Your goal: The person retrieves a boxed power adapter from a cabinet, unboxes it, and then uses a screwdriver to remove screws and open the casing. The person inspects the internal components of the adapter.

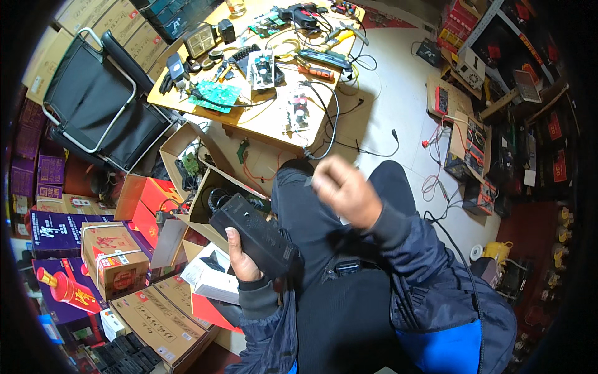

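Note:
My left hand point(244, 257) grips a black rectangular plastic case point(254, 232), shaped like a charger or power adapter, tilted above my left thigh. The thumb lies along its near side; the other fingers are hidden beneath it. My right hand point(350, 192) hovers over my lap, apart from the case, with its fingers curled together; whatever is in them cannot be made out. Just beyond the case stands an open cardboard box point(215, 163) with cables and electronic parts inside. A white carton point(210, 278) lies beside my left wrist.
Ahead, a wooden table point(249, 118) carries a green circuit board point(215, 95), an orange-handled screwdriver point(316, 72), cables and tools. A black folding chair point(99, 100) stands at left, above stacked cartons point(163, 321). Cords trail over the floor towards red meters point(441, 100) at right.

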A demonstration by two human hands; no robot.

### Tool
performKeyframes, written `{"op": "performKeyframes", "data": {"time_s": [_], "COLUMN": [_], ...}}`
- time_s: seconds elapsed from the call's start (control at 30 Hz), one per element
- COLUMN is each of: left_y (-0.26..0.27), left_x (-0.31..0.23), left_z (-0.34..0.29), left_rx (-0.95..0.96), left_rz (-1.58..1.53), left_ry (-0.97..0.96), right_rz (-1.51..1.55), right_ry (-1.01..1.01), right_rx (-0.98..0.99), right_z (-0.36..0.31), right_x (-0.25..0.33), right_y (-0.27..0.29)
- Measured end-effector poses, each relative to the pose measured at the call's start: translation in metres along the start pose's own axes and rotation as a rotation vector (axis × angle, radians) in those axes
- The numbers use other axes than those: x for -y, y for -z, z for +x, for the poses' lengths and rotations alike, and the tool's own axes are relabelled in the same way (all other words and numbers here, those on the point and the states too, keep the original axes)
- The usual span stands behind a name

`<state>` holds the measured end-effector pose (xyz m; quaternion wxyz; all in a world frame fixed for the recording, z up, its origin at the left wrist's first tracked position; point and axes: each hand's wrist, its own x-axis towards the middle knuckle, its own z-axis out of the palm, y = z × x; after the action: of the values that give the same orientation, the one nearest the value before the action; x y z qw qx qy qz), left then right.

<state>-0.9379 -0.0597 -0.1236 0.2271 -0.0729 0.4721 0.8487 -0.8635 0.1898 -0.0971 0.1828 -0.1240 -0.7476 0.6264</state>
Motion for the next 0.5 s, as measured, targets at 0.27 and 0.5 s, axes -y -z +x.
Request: {"op": "performKeyframes", "data": {"time_s": [0.27, 0.5], "left_y": [0.009, 0.016], "left_x": [0.007, 0.007], "left_z": [0.000, 0.001], "left_rx": [-0.051, -0.081], "left_rz": [0.046, 0.056], "left_ry": [-0.001, 0.035], "right_rz": [-0.453, -0.618], "right_ry": [0.067, 0.121], "right_rx": [-0.538, -0.508], "right_z": [0.171, 0.183], "right_x": [-0.085, -0.104], "right_y": [0.064, 0.064]}}
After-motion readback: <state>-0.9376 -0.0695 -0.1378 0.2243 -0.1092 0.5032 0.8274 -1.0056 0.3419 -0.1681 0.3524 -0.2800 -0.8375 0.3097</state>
